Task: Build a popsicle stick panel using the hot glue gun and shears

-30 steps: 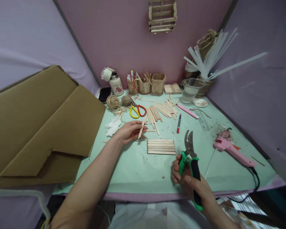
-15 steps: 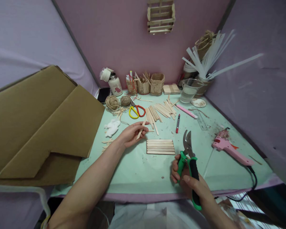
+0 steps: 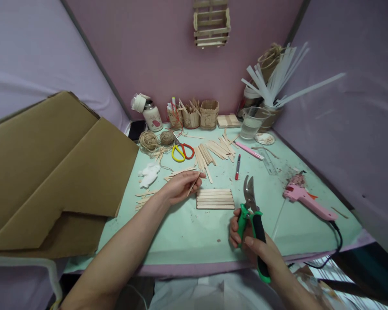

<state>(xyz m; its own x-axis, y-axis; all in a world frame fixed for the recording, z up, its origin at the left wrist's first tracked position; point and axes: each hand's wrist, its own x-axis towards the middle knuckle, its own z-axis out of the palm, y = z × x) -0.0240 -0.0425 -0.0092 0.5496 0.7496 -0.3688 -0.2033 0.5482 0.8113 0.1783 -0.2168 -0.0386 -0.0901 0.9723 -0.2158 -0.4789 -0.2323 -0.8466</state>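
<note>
My left hand (image 3: 183, 186) is closed around a thin wooden craft stick (image 3: 192, 185), just left of a small panel of craft sticks (image 3: 215, 199) lying flat on the green tabletop. In my right hand (image 3: 250, 241) are green-handled pruning shears (image 3: 251, 215), their blades pointing up and slightly spread. The shears are to the right of the panel, apart from it. Loose craft sticks (image 3: 205, 155) lie beyond my left hand, and more sticks (image 3: 181, 171) show behind its wrist.
Yellow-and-red scissors (image 3: 183, 152), twine balls (image 3: 148, 141) and a red-tipped pen (image 3: 238, 167) lie farther back. A pink glue gun (image 3: 307, 201) with its cord rests at the right. Cardboard (image 3: 58, 172) leans at the left. A plastic cup of water (image 3: 250, 125) stands behind.
My left hand has come a little nearer and turned the craft stick, uncovering more sticks behind it. My right hand still holds the shears. The whole view has shifted slightly.
</note>
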